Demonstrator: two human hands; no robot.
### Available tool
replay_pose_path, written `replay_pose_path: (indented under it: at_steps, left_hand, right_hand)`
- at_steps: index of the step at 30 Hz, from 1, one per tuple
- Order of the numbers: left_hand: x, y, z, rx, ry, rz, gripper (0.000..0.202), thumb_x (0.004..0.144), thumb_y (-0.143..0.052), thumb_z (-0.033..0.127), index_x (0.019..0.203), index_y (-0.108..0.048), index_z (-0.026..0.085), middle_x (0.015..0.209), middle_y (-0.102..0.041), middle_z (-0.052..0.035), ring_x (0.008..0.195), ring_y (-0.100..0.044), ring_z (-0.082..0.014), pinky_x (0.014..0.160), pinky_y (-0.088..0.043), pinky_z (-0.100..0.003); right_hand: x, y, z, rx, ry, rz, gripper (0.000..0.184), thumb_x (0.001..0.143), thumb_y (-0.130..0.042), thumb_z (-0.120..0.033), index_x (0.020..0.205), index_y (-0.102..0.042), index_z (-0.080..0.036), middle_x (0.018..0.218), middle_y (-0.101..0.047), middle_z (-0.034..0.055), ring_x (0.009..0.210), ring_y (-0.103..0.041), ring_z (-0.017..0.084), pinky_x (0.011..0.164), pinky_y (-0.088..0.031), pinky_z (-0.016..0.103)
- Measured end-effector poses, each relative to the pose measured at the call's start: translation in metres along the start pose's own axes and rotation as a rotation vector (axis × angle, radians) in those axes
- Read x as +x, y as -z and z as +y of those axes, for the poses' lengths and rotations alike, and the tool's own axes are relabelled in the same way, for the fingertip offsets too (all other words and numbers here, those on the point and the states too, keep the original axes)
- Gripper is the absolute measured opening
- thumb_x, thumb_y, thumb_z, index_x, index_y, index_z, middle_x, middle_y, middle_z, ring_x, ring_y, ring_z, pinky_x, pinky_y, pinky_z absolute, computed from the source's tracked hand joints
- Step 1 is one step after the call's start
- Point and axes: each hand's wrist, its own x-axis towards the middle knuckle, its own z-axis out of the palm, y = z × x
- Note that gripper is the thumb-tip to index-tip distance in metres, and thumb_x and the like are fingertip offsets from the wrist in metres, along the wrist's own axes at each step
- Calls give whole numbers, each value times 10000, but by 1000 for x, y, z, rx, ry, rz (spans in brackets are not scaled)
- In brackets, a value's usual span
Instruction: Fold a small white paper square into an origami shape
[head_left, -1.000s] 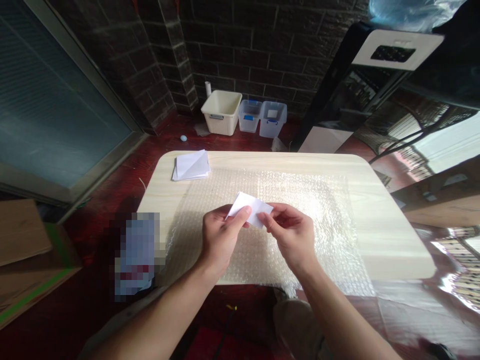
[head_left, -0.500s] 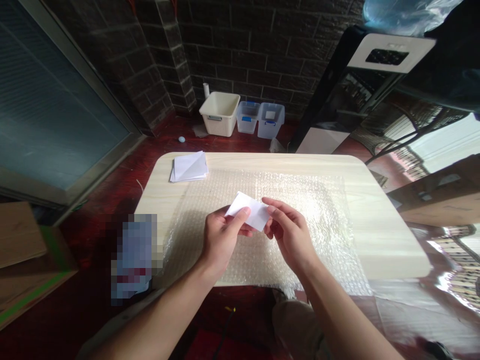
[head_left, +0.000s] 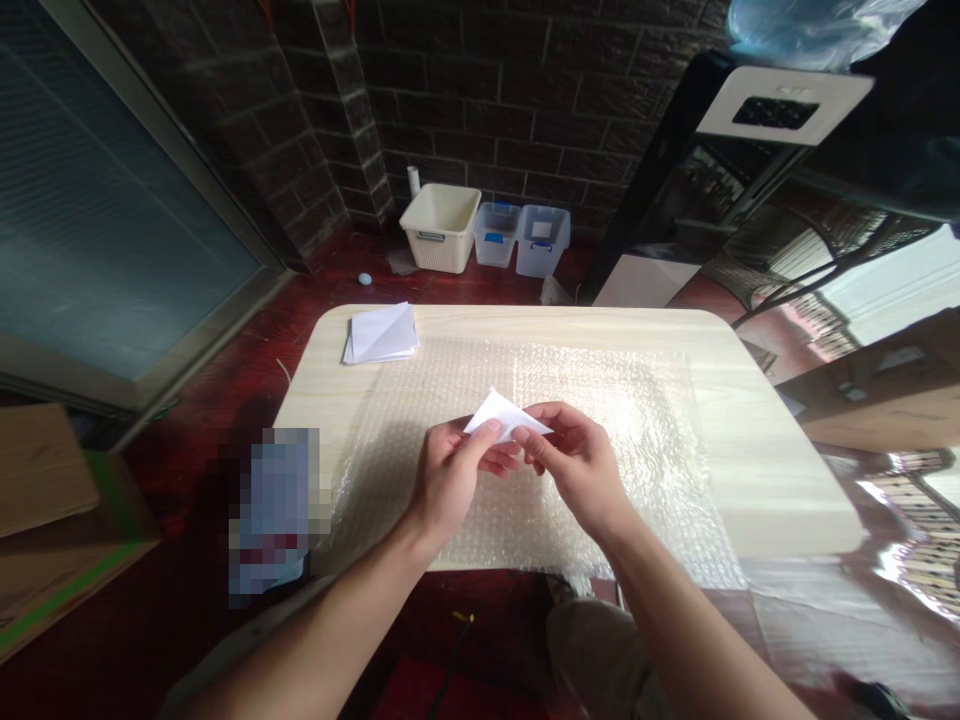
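A small folded white paper [head_left: 504,415] is pinched between both of my hands above the middle of the table. My left hand [head_left: 452,480] grips its left end with thumb and fingers closed. My right hand [head_left: 576,465] pinches its right corner. The paper now shows a pointed, triangular shape tilted nearly flat. Beneath my hands lies a sheet of bubble wrap [head_left: 637,420] spread over the light wooden table [head_left: 765,440].
A stack of white papers [head_left: 381,334] lies at the table's far left corner. On the red floor behind stand a cream bin [head_left: 441,228] and two clear boxes [head_left: 523,238]. A blurred object [head_left: 276,515] sits left of the table. Cardboard [head_left: 45,500] lies at far left.
The paper has gone from a flat rectangle to a narrower, pointed shape. Both hands dropped slightly and drew closer together.
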Motion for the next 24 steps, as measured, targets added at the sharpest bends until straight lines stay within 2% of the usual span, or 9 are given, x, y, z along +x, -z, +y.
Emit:
replay_pose_path:
  at_steps: [4, 7, 9, 11, 14, 17, 19, 22, 24]
  left_hand:
    - [0, 1, -1, 18, -45, -57, 313, 940, -703, 407, 901, -828, 123, 822, -810, -128, 719, -769, -245, 650, -606, -318]
    - [-1, 0, -1, 79, -75, -35, 269, 914, -750, 383, 852, -825, 132, 776, -797, -108, 667, -741, -211, 637, -598, -296]
    - [-1, -2, -2, 98, -81, -16, 260, 906, -763, 380, 846, -824, 135, 758, -791, -100, 644, -733, -200, 625, -596, -288]
    - [0, -3, -2, 83, -71, -10, 267, 912, -755, 387, 874, -825, 132, 769, -794, -101, 640, -733, -201, 613, -598, -289]
    - [1, -4, -2, 21, -48, -14, 309, 926, -730, 408, 878, -821, 116, 790, -799, -119, 656, -741, -212, 609, -607, -294]
    - [2, -3, -2, -27, -27, 3, 342, 924, -738, 428, 915, -819, 96, 802, -804, -135, 679, -757, -228, 615, -617, -298]
    - [2, -3, -2, -53, -18, 21, 361, 919, -752, 435, 978, -815, 84, 828, -811, -141, 686, -765, -233, 625, -625, -305]
    - [3, -2, -2, -77, -41, 24, 364, 930, -750, 431, 1000, -809, 80, 881, -820, -144, 726, -779, -239, 653, -637, -313]
    - [3, -2, -2, -71, -64, 23, 349, 941, -743, 425, 989, -811, 86, 898, -822, -137, 764, -787, -242, 674, -642, -314]
  right_hand:
    - [0, 2, -1, 39, -37, 18, 290, 823, -869, -440, 840, -722, -191, 673, -665, -4, 582, -561, 123, 541, -454, 267]
    - [1, 2, 0, 62, -42, 17, 272, 828, -866, -419, 828, -725, -187, 656, -652, -7, 590, -557, 123, 551, -450, 268]
    - [1, 2, 1, 68, -38, 23, 248, 834, -862, -405, 877, -748, -189, 683, -659, -5, 601, -570, 126, 552, -454, 270]
    - [1, 3, 4, 51, -9, 53, 256, 841, -858, -391, 1003, -783, -207, 770, -685, 4, 620, -592, 128, 547, -462, 272]
    - [0, 4, 7, -37, 94, 78, 283, 860, -843, -368, 1117, -814, -254, 948, -726, 41, 710, -647, 149, 576, -500, 293]
    - [-2, 5, 7, -114, 197, 60, 193, 887, -814, -354, 1063, -843, -281, 1081, -728, 72, 815, -668, 178, 620, -534, 316]
    - [-4, 6, 5, -114, 210, 53, 144, 919, -774, -366, 1000, -853, -277, 1135, -710, 86, 842, -662, 184, 611, -531, 313]
    - [-4, 5, 3, -87, 194, 49, 267, 967, -711, -400, 803, -831, -227, 1100, -700, 103, 850, -650, 186, 585, -507, 294]
    - [-4, 4, 4, -87, 168, 51, 298, 949, -740, -396, 727, -785, -202, 998, -712, 93, 799, -641, 172, 577, -491, 285]
